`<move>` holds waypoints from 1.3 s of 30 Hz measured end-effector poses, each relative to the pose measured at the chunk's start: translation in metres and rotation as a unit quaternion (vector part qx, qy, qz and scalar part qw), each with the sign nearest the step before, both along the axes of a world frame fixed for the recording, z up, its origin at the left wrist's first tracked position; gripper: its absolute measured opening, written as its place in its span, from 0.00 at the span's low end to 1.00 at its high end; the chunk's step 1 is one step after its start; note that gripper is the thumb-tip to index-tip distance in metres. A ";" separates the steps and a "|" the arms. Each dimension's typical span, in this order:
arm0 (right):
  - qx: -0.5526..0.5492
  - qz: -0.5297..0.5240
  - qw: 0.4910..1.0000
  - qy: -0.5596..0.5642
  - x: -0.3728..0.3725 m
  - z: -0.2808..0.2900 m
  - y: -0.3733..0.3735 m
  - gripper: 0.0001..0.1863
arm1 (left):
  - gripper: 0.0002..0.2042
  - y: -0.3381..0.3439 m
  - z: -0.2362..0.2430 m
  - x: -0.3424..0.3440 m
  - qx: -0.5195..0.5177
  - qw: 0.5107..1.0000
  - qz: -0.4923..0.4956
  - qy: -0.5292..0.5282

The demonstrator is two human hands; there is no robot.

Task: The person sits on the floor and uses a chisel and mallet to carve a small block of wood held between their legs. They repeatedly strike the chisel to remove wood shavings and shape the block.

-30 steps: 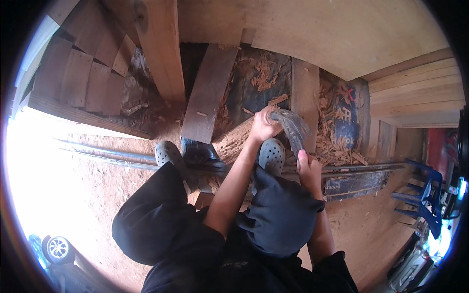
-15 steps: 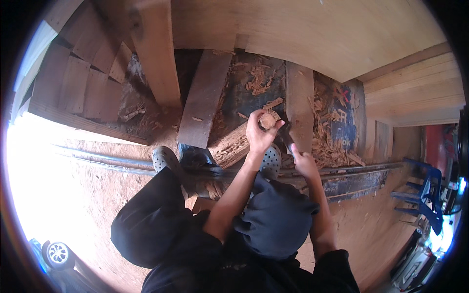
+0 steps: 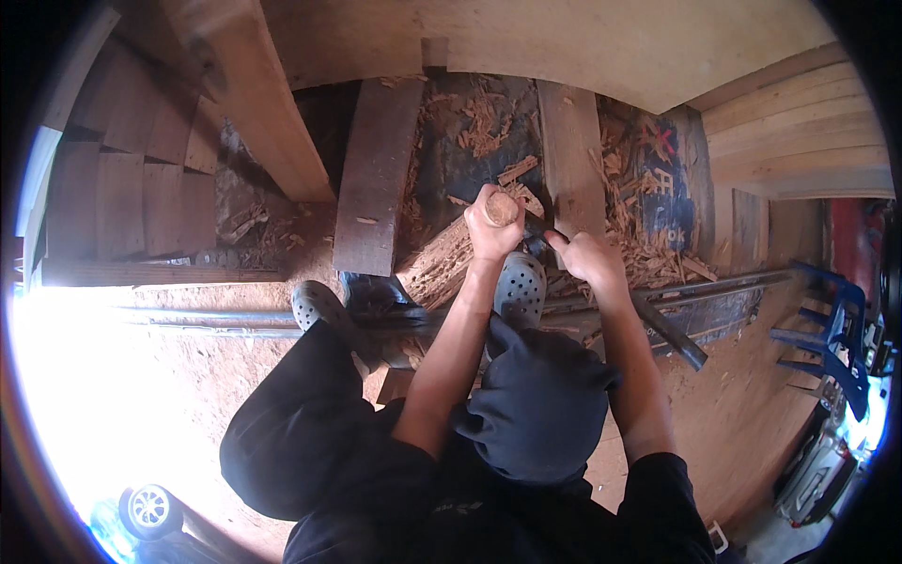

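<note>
Our left hand (image 3: 492, 237) is wrapped around a round-ended handle (image 3: 502, 209), its end turned up toward us; its lower part is hidden by our fist. The pitted log (image 3: 438, 267) lies below and left of that grip, its long axis slanting from lower left to upper right, so our left hand is the nearer one. Our right hand (image 3: 594, 261), just right of it, is closed around a dark bar (image 3: 672, 336) that slants out beneath our wrist toward the lower right; its far end, near the left fist, is unclear.

Our right shoe (image 3: 520, 289) sits just beside the log, close below both hands, and crowds the space there. Boards (image 3: 378, 174) stand on either side, chips (image 3: 615, 211) lie to the right, and pipes (image 3: 235, 324) run across nearer us.
</note>
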State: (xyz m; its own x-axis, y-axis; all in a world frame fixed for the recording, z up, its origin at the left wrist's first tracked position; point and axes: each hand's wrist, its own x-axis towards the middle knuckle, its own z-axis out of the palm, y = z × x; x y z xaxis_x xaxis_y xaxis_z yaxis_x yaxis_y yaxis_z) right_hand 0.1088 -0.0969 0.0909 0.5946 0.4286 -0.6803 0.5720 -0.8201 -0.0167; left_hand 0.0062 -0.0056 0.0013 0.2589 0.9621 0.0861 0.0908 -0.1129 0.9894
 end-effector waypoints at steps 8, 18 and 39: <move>-0.014 0.005 1.000 -0.006 -0.001 -0.001 0.001 0.43 | 0.09 0.003 0.001 -0.006 -0.024 0.998 -0.060 -0.010; 0.022 -0.008 0.999 -0.043 -0.008 -0.013 -0.010 0.40 | 0.19 -0.024 -0.004 0.019 -0.003 0.988 0.147 -0.052; 0.051 -0.033 0.998 -0.001 -0.008 -0.005 -0.018 0.30 | 0.11 -0.012 -0.002 0.003 0.021 0.998 0.056 0.028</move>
State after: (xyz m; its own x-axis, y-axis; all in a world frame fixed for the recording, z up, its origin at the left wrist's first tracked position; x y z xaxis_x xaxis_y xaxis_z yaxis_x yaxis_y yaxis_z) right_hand 0.1008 -0.1151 0.0856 0.6244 0.4561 -0.6341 0.5174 -0.8497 -0.1017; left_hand 0.0089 -0.0180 -0.0007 0.1560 0.9810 0.1151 0.1594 -0.1400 0.9772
